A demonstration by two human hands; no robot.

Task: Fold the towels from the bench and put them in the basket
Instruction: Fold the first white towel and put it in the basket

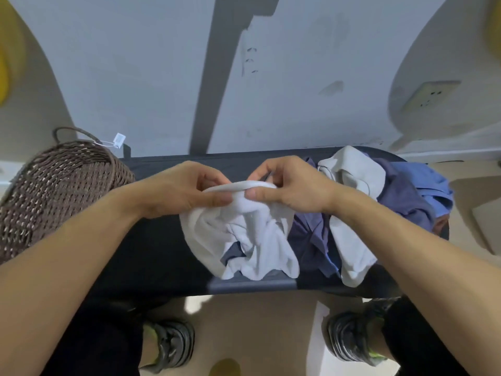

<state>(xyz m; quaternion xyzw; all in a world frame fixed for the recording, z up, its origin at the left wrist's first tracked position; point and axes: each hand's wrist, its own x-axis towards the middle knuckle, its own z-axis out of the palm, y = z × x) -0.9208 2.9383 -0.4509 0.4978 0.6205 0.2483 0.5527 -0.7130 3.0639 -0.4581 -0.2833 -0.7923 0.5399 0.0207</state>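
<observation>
A crumpled white towel (244, 240) hangs over the middle of the dark bench (151, 256). My left hand (187, 189) and my right hand (287, 185) pinch its top edge side by side, thumbs almost touching. To the right on the bench lies a heap of other towels: a dark blue one (404, 194), a light grey one (352, 169) and a brighter blue one (431, 183). A brown woven basket (54, 191) stands at the bench's left end, its inside hidden from here.
A grey wall with a dark vertical stripe (217, 85) rises right behind the bench. A wall socket (431, 95) sits at the upper right. My two shoes (173, 346) stand on the pale floor below the bench's front edge.
</observation>
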